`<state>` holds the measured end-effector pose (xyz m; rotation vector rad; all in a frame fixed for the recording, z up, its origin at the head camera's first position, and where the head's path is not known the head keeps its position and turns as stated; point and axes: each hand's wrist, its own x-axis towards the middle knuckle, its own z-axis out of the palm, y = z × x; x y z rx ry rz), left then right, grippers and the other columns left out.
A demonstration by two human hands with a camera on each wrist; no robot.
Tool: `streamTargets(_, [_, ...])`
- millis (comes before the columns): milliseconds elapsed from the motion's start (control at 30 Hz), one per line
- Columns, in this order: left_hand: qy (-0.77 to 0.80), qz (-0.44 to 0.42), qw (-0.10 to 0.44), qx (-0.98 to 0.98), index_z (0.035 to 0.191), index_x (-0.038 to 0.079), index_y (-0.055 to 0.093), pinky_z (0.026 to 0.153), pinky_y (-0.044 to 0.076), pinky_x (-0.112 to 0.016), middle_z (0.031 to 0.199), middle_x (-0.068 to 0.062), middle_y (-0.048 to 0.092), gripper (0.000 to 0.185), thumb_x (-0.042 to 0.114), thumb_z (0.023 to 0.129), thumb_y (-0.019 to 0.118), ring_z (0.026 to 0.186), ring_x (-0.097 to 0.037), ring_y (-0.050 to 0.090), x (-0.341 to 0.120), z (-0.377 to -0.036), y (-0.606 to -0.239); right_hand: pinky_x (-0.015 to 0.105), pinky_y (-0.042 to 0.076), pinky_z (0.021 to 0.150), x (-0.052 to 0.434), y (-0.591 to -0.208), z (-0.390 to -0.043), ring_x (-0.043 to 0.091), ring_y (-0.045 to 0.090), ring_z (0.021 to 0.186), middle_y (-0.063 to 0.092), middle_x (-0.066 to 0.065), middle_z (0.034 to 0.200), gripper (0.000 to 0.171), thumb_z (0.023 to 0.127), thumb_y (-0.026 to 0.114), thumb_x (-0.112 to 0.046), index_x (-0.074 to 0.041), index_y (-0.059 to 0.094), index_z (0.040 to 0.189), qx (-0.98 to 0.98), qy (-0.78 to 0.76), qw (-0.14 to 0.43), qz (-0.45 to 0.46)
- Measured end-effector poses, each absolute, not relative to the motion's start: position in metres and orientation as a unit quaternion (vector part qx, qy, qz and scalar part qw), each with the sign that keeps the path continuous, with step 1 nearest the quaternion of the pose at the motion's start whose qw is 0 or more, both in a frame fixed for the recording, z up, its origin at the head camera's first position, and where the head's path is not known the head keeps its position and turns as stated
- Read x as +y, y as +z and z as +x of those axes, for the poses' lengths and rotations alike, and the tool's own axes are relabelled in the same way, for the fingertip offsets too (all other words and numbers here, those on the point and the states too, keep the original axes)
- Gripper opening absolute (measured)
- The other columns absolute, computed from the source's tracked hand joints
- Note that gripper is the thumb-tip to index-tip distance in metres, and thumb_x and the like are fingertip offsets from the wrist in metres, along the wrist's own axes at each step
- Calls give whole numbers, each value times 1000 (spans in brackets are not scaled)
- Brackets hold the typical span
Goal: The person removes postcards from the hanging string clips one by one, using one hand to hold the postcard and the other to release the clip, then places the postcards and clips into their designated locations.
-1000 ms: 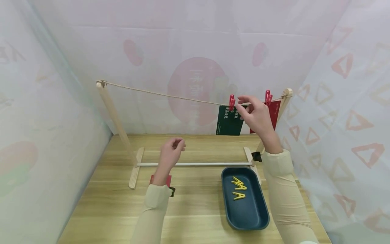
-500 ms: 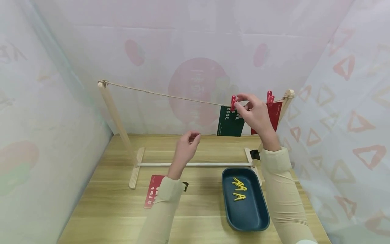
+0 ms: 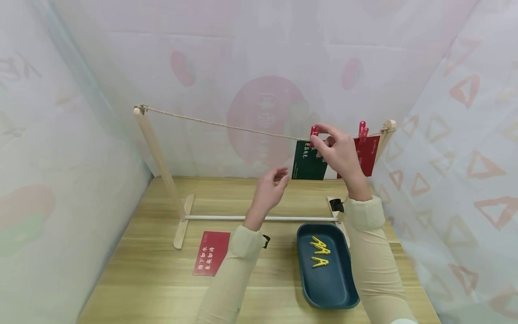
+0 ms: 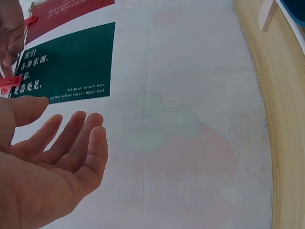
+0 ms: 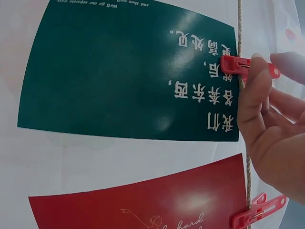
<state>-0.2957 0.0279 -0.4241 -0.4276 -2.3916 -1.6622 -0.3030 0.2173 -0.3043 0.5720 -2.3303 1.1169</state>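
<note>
Up at the twine line [image 3: 226, 125], my right hand [image 3: 343, 155] pinches a red clothespin [image 5: 233, 64] between thumb and index finger. That clothespin bites the top edge of a green card [image 3: 307, 163] with white lettering, which hangs from the line. To its right hangs a red card [image 3: 369, 155] under another red clothespin [image 3: 362, 129]. My left hand [image 3: 272, 189], fingers loosely bent and holding nothing, is in the air below and left of the green card. In the left wrist view its palm [image 4: 43, 191] faces up, apart from the card.
A wooden stand [image 3: 155, 153] carries the line, with a white rod [image 3: 218, 218] low between its feet. On the table [image 3: 162, 288] lies another red card [image 3: 211, 253], partly under my left sleeve. A blue tray [image 3: 328, 288] at right holds several yellow clothespins [image 3: 320, 262].
My left hand has moved right and up toward the green card, uncovering the red card on the table. My right hand has closed its fingertips on the clothespin at the line.
</note>
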Motion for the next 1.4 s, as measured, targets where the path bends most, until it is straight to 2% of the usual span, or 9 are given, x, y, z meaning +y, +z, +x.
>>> streamTargets(133, [-557, -143, 76, -815, 135, 11, 57, 96, 53, -39, 129, -9, 65, 36, 23, 100, 56, 116, -24, 64, 33, -297, -424, 12, 48, 55, 212, -303, -303, 22, 61, 60, 65, 18, 125, 38, 96, 64, -18, -6, 60, 132, -849, 423, 232, 215])
streamTargets(333, [-549, -128, 61, -824, 133, 14, 57, 94, 53, -41, 125, -8, 67, 34, 22, 100, 56, 113, -25, 65, 38, -295, -425, 11, 46, 54, 206, -298, -295, 36, 60, 63, 65, 24, 121, 36, 96, 62, -9, 2, 60, 129, -851, 426, 219, 215])
streamTargets(567, [-560, -149, 54, -813, 127, 13, 59, 89, 55, -36, 122, -8, 67, 29, 24, 101, 56, 109, -23, 65, 47, -291, -423, 12, 50, 59, 216, -301, -296, 25, 62, 62, 67, 16, 122, 36, 96, 64, -22, -5, 62, 128, -848, 429, 231, 209])
streamTargets(800, [-566, -161, 54, -806, 119, 11, 61, 90, 55, -37, 117, -8, 68, 23, 23, 99, 58, 105, -23, 65, 52, -289, -424, 17, 52, 59, 219, -303, -304, 22, 63, 63, 67, 11, 122, 40, 95, 63, -33, -9, 64, 127, -852, 424, 222, 212])
streamTargets(933, [-571, -157, 61, -803, 113, 10, 62, 90, 54, -36, 111, -7, 68, 20, 23, 99, 59, 101, -21, 64, 53, -289, -424, 15, 53, 63, 219, -300, -304, 16, 63, 61, 67, 12, 122, 39, 96, 63, -32, -9, 63, 127, -857, 422, 212, 205])
streamTargets(1033, [-578, -152, 73, -798, 109, 9, 63, 85, 54, -33, 105, -7, 69, 16, 21, 98, 60, 94, -20, 64, 53, -289, -423, 14, 52, 64, 218, -296, -304, 15, 62, 59, 67, 14, 121, 39, 96, 63, -31, -7, 63, 127, -860, 421, 204, 203])
streamTargets(1267, [-587, -151, 90, -790, 105, 8, 65, 75, 51, -27, 97, -8, 68, 13, 18, 98, 61, 83, -17, 61, 52, -289, -420, 15, 51, 62, 217, -290, -306, 23, 60, 58, 66, 19, 118, 36, 97, 62, -24, -4, 62, 126, -855, 439, 187, 202])
streamTargets(1400, [-584, -154, 89, -792, 104, 8, 65, 72, 49, -24, 94, -7, 67, 12, 17, 98, 60, 79, -16, 59, 51, -289, -420, 16, 51, 59, 217, -290, -308, 22, 58, 56, 64, 19, 116, 34, 97, 62, -22, -3, 61, 125, -856, 442, 177, 198])
